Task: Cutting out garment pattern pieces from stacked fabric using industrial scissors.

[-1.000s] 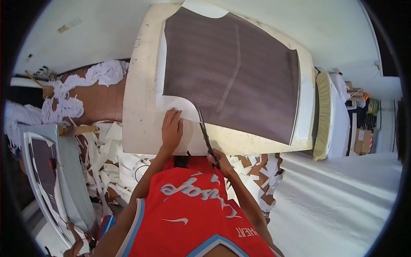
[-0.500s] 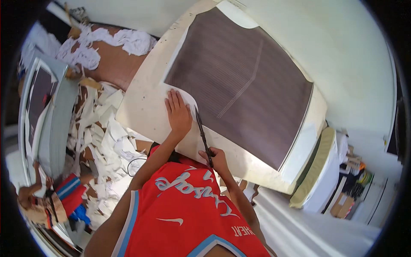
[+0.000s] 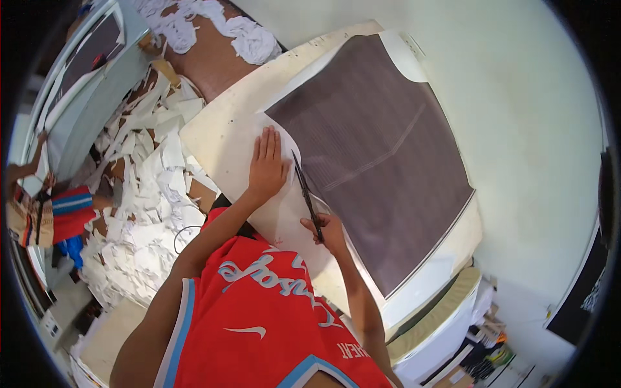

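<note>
A large dark brown-grey panel with faint printed lines (image 3: 381, 142) and a white margin (image 3: 402, 58) lies flat on a pale board-like tabletop (image 3: 223, 123). My left hand (image 3: 266, 169) rests palm down with fingers stretched out, on the white part beside the panel's left edge. In my right hand (image 3: 327, 231) are black long-bladed scissors (image 3: 305, 187), gripped at the handles near the table's front edge. The blades point away from me along the dark panel's curved edge, their tips slightly apart. They sit just right of my left hand.
White offcuts (image 3: 152, 194) cover the floor at left, with heaped white cloth (image 3: 253, 40) behind. At far left a person in striped shorts (image 3: 72, 210) stands beside another table (image 3: 97, 84). A khaki padded piece (image 3: 440, 317) lies by the table's right end.
My view has turned, so the table and panel appear rotated clockwise. The scissor tips look somewhat wider apart. My left hand stays flat beside the panel.
</note>
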`<state>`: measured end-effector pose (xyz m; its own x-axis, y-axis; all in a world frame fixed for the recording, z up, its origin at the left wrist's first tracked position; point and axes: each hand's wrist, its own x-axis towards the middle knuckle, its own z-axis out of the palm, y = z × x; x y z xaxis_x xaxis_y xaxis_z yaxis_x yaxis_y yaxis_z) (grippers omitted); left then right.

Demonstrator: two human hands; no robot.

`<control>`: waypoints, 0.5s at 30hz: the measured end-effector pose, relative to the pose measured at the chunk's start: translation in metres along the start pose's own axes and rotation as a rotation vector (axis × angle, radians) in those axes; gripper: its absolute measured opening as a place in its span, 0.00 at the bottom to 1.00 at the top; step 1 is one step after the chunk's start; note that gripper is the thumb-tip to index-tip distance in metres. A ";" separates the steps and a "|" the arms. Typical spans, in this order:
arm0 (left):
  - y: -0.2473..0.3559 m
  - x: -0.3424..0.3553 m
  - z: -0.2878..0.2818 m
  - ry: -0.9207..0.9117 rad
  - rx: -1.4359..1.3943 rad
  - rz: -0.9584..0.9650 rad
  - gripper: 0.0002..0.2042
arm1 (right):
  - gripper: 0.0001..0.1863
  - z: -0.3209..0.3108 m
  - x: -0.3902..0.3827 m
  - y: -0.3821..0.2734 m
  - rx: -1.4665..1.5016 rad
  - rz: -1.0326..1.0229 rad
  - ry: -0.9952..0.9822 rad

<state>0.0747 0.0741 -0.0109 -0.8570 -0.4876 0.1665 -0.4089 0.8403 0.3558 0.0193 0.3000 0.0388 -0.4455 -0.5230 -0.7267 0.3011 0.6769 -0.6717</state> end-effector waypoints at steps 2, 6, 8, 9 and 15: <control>0.007 -0.002 -0.005 0.047 0.023 -0.131 0.37 | 0.24 -0.006 0.004 -0.002 -0.025 -0.001 0.002; 0.003 -0.003 -0.010 -0.002 0.038 -0.137 0.40 | 0.23 -0.016 0.015 -0.012 -0.050 -0.025 -0.054; -0.002 -0.004 -0.013 0.023 -0.010 -0.105 0.40 | 0.23 -0.023 0.021 -0.023 -0.074 -0.046 -0.085; -0.002 -0.005 -0.013 0.024 -0.013 -0.118 0.40 | 0.23 -0.027 0.023 -0.025 -0.084 -0.041 -0.092; 0.001 -0.007 -0.014 0.028 0.007 -0.123 0.40 | 0.19 -0.057 0.042 -0.043 -0.201 -0.053 -0.180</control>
<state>0.0842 0.0751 0.0011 -0.7912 -0.5936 0.1473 -0.5130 0.7752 0.3686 -0.0607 0.2786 0.0454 -0.2934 -0.6319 -0.7173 0.1003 0.7259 -0.6805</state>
